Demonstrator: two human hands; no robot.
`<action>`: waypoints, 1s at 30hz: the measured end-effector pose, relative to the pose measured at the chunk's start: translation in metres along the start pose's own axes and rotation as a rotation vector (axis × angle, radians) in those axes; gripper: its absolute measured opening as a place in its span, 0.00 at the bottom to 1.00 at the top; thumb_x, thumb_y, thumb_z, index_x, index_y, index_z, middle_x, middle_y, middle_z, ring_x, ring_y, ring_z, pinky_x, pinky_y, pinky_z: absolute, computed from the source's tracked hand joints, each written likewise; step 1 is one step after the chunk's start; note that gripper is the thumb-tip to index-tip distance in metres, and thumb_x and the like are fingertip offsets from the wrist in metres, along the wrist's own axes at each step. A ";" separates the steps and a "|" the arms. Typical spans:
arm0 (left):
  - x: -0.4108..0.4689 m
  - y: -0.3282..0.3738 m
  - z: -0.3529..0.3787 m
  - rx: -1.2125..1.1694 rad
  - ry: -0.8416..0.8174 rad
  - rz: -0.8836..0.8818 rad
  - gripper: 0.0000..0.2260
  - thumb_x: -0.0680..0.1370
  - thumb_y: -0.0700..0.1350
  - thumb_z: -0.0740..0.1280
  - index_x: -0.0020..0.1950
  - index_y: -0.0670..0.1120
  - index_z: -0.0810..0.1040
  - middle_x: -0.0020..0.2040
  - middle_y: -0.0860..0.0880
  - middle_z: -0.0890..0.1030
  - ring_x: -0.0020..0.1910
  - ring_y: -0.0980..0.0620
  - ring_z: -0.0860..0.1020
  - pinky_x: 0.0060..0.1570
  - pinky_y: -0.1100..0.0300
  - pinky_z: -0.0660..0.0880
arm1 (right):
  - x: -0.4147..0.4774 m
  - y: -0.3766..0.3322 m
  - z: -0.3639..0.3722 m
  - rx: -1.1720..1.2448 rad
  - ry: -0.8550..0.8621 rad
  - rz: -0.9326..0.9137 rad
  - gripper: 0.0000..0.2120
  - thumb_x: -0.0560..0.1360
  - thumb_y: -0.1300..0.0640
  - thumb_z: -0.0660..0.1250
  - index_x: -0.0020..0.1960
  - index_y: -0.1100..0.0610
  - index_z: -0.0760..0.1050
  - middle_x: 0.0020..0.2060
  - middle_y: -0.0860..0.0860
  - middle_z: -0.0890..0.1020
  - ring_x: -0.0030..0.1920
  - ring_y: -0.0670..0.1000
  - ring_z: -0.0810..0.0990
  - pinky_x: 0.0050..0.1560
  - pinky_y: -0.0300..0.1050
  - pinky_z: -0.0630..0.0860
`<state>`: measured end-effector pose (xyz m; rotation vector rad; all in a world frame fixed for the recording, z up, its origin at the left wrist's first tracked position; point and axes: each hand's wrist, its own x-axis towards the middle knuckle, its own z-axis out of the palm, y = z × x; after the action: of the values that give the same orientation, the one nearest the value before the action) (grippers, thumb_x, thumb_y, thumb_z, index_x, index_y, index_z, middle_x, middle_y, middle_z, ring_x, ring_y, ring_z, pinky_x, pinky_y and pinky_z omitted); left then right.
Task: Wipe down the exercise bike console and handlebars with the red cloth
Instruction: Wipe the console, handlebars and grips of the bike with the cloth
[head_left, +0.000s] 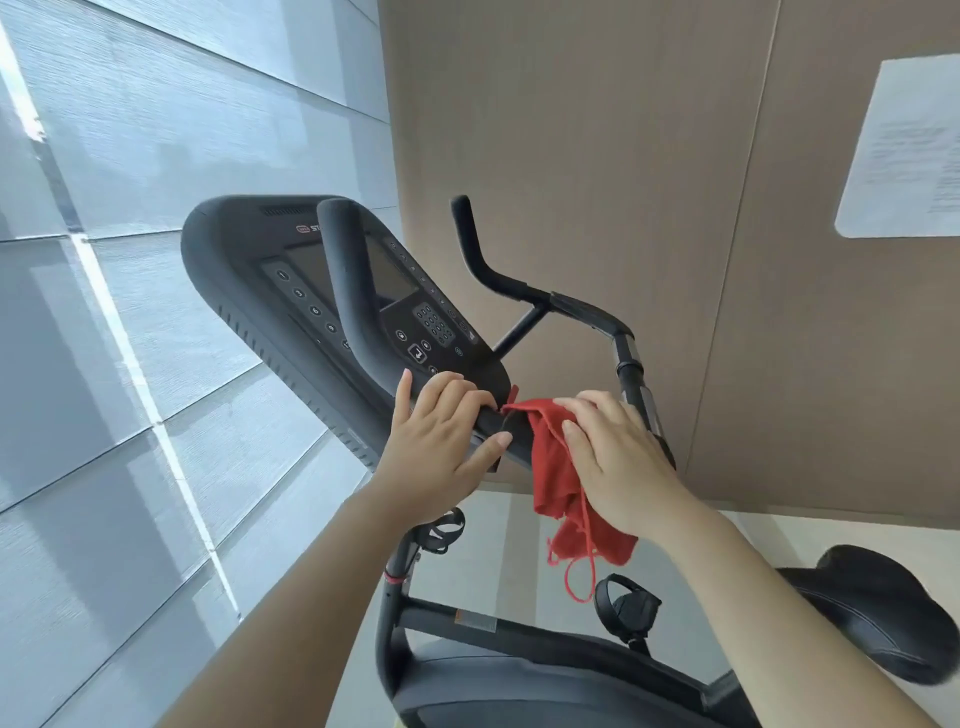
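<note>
**Two hands on the bike, red cloth parked on the bar**

Both hands were up at the front of the exercise bike, just below the console (291, 275). The left hand (441, 447) gripped the near handlebar (348, 291) at its lower end. Its fingers were curled over the top of the bar and the thumb stretched along the underside.

The right hand (618, 457) sat just beside it, a small gap between the two. It lay fairly flat, fingers mostly straight, pressing the red cloth (550, 467) against the same bar. I didn't see it pinching or wrapping anything.

The cloth was bunched under those fingers at the top. The rest hung down past the bar in loose folds, with a frayed thread looping off the bottom edge.

The console was dark, keypad and round buttons showing, with the near handlebar curving up in front of its screen. The far handlebar (488, 260) stuck up on the other side, nothing touching it.

Lower down were a pedal (626, 608) with its strap and the saddle (883, 613) at the right edge. A sheet of paper (904, 145) was stuck on the tan wall (597, 130), and grey blinds (156, 156) filled the left.
</note>
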<state>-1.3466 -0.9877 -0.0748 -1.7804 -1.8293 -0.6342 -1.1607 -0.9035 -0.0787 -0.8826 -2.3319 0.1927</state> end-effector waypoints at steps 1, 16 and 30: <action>0.000 0.002 0.001 -0.006 0.007 -0.012 0.26 0.76 0.63 0.44 0.59 0.51 0.72 0.59 0.55 0.71 0.69 0.54 0.60 0.70 0.50 0.35 | 0.005 0.002 0.000 0.021 -0.024 0.006 0.19 0.80 0.49 0.46 0.68 0.51 0.65 0.66 0.49 0.68 0.66 0.51 0.63 0.66 0.48 0.61; -0.004 0.047 0.011 -0.030 0.067 -0.289 0.24 0.77 0.59 0.41 0.58 0.48 0.69 0.62 0.54 0.68 0.72 0.55 0.53 0.72 0.45 0.47 | 0.002 0.034 -0.003 0.093 -0.088 -0.170 0.21 0.80 0.47 0.44 0.71 0.50 0.61 0.70 0.48 0.64 0.70 0.50 0.60 0.69 0.49 0.59; 0.000 0.059 0.007 -0.006 0.018 -0.340 0.26 0.77 0.58 0.42 0.59 0.44 0.70 0.62 0.49 0.69 0.73 0.48 0.55 0.72 0.50 0.54 | -0.003 0.046 -0.005 0.116 -0.115 -0.233 0.24 0.79 0.43 0.40 0.71 0.49 0.59 0.71 0.49 0.62 0.70 0.51 0.58 0.69 0.52 0.58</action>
<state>-1.2879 -0.9815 -0.0810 -1.4712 -2.1400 -0.7784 -1.1308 -0.8711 -0.0921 -0.5514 -2.4794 0.2830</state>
